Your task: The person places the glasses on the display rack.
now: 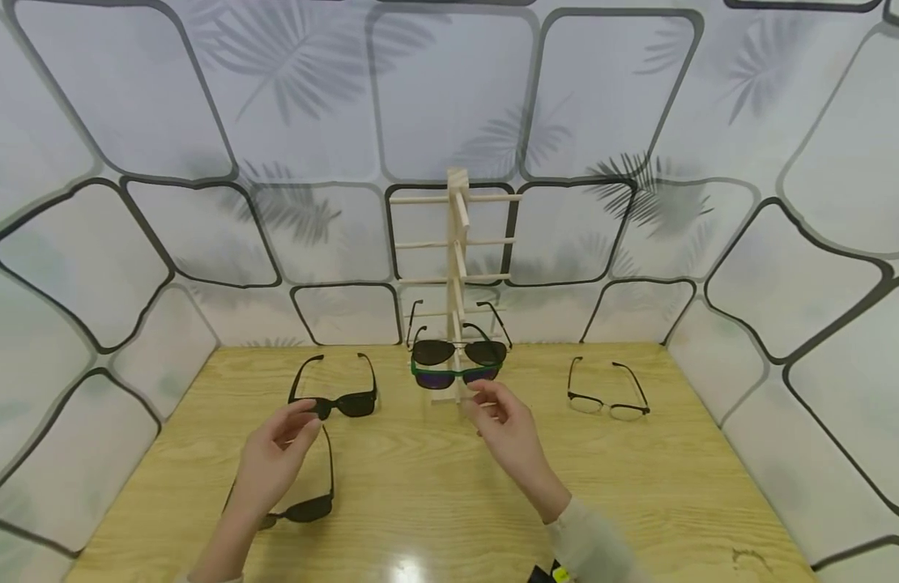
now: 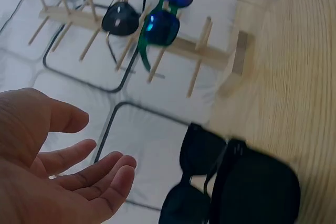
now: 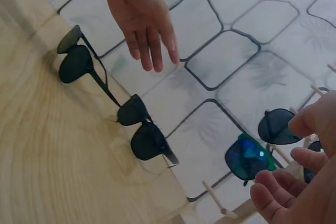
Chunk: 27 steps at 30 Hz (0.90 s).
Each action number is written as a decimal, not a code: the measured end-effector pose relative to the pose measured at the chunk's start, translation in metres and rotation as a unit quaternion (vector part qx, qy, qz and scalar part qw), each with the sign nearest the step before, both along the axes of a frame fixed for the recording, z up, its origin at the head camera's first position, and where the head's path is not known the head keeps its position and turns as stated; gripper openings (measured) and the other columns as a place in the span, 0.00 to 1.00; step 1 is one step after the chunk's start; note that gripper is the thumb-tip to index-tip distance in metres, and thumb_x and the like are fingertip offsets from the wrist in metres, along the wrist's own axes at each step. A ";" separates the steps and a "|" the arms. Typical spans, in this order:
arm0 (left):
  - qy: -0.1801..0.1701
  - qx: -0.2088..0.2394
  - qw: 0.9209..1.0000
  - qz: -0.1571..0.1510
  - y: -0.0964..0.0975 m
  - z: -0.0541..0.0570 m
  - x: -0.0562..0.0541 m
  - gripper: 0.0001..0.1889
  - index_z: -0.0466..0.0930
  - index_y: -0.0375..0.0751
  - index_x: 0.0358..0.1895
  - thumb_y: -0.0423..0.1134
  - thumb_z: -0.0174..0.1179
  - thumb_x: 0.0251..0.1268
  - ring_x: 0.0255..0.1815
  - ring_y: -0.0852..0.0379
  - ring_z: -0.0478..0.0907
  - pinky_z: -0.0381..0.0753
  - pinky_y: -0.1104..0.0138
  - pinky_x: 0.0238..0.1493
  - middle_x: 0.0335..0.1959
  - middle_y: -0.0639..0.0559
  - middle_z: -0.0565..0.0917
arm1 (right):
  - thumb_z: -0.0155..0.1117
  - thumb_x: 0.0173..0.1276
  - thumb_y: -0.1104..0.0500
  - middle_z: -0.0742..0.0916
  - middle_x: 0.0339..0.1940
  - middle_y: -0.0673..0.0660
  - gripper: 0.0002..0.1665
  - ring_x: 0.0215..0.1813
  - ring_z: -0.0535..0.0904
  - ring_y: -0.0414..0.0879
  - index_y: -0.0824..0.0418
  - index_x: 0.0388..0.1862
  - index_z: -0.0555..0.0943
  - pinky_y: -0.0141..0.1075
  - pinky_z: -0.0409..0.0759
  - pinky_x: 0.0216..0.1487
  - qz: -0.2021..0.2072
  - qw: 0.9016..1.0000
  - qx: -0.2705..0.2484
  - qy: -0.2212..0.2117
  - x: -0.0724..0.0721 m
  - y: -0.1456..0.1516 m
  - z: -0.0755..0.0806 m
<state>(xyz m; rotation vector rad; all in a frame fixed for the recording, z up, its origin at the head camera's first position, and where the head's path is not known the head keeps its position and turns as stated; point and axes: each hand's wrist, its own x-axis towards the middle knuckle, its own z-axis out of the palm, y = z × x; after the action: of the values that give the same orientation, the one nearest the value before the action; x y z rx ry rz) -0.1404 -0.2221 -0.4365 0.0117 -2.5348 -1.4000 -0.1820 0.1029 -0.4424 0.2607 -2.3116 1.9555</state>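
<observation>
Green-framed sunglasses (image 1: pixel 457 375) with blue-violet lenses hang on a wooden glasses rack (image 1: pixel 458 259), just below dark-lensed sunglasses (image 1: pixel 486 352). My right hand (image 1: pixel 509 429) is beside the green pair, its fingertips near the right lens, thumb and fingers apart. In the right wrist view, the same green sunglasses (image 3: pixel 245 157) show close to my fingers. My left hand (image 1: pixel 270 457) hovers over the left side of the table with relaxed fingers and nothing in them. Around it lie two black sunglasses, the farther pair (image 1: pixel 356 404) and the nearer pair (image 1: pixel 308 509), partly hidden by my wrist.
Eyeglasses (image 1: pixel 610 407) with clear lenses lie on the wooden table (image 1: pixel 435 486) at the right. The rack's upper pegs (image 1: pixel 493 197) stick out to both sides. Patterned cloth walls (image 1: pixel 449 97) enclose the back and sides. A small black-and-yellow item (image 1: pixel 559 573) is at the front edge.
</observation>
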 end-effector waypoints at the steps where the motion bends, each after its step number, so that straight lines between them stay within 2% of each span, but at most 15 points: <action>1: -0.003 -0.006 1.000 0.005 -0.006 -0.001 0.002 0.20 0.80 0.39 0.68 0.41 0.60 0.81 0.46 0.82 0.78 0.81 0.78 0.49 0.57 0.38 0.88 | 0.67 0.76 0.62 0.85 0.48 0.62 0.16 0.39 0.82 0.38 0.61 0.60 0.84 0.31 0.82 0.38 0.011 1.000 0.005 -0.004 0.002 -0.004 -0.004; 8: -0.026 -0.028 0.998 0.043 -0.046 -0.011 0.015 0.22 0.77 0.34 0.70 0.42 0.59 0.82 0.43 0.88 0.73 0.77 0.84 0.42 0.59 0.29 0.86 | 0.67 0.78 0.55 0.86 0.53 0.59 0.21 0.48 0.82 0.44 0.55 0.67 0.82 0.32 0.82 0.48 0.120 0.991 0.057 -0.032 0.012 -0.028 -0.027; 12: -0.030 -0.046 0.996 0.074 -0.062 -0.019 0.022 0.22 0.77 0.33 0.69 0.42 0.60 0.81 0.41 0.90 0.70 0.73 0.87 0.39 0.58 0.28 0.86 | 0.66 0.79 0.52 0.86 0.53 0.58 0.21 0.49 0.83 0.44 0.54 0.67 0.82 0.32 0.83 0.47 0.166 0.983 0.065 -0.040 0.016 -0.043 -0.035; 17: -0.036 -0.063 0.991 0.115 -0.075 -0.028 0.030 0.23 0.77 0.32 0.69 0.42 0.61 0.79 0.39 0.95 0.65 0.70 0.91 0.37 0.58 0.26 0.85 | 0.66 0.79 0.53 0.87 0.50 0.57 0.19 0.45 0.83 0.40 0.56 0.65 0.83 0.31 0.83 0.43 0.192 0.978 0.059 -0.058 0.020 -0.062 -0.044; 22: -0.079 -0.085 0.985 0.129 -0.089 -0.034 0.034 0.27 0.75 0.33 0.72 0.47 0.60 0.80 0.38 0.94 0.63 0.71 0.89 0.36 0.61 0.25 0.83 | 0.66 0.79 0.55 0.88 0.48 0.56 0.19 0.41 0.81 0.37 0.59 0.64 0.84 0.29 0.81 0.40 0.203 0.975 0.056 -0.066 0.022 -0.078 -0.053; 24: -0.098 -0.096 0.983 0.123 -0.094 -0.037 0.034 0.28 0.74 0.32 0.72 0.48 0.60 0.80 0.39 0.83 0.77 0.74 0.85 0.36 0.61 0.25 0.83 | 0.66 0.78 0.55 0.88 0.48 0.56 0.19 0.40 0.81 0.36 0.60 0.64 0.84 0.29 0.80 0.39 0.207 0.974 0.055 -0.068 0.023 -0.083 -0.056; 26: -0.119 -0.101 0.981 0.115 -0.099 -0.040 0.034 0.29 0.73 0.31 0.73 0.48 0.59 0.80 0.46 0.61 0.89 0.77 0.80 0.37 0.61 0.25 0.83 | 0.66 0.78 0.55 0.89 0.47 0.55 0.20 0.39 0.81 0.35 0.61 0.63 0.84 0.28 0.80 0.38 0.211 0.973 0.055 -0.070 0.024 -0.088 -0.058; 27: -0.131 -0.103 0.980 0.107 -0.101 -0.042 0.035 0.29 0.72 0.30 0.73 0.48 0.59 0.81 0.51 0.48 0.90 0.78 0.78 0.37 0.62 0.25 0.83 | 0.66 0.78 0.55 0.89 0.47 0.55 0.20 0.38 0.81 0.35 0.61 0.63 0.84 0.28 0.80 0.37 0.214 0.973 0.054 -0.072 0.025 -0.090 -0.060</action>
<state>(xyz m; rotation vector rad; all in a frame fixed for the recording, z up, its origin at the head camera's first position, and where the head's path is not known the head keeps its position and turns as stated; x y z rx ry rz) -0.1057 -0.3232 -0.4783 0.4453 -2.7773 -1.1126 -0.1573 0.0133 -0.5027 0.7040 -2.6359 2.0897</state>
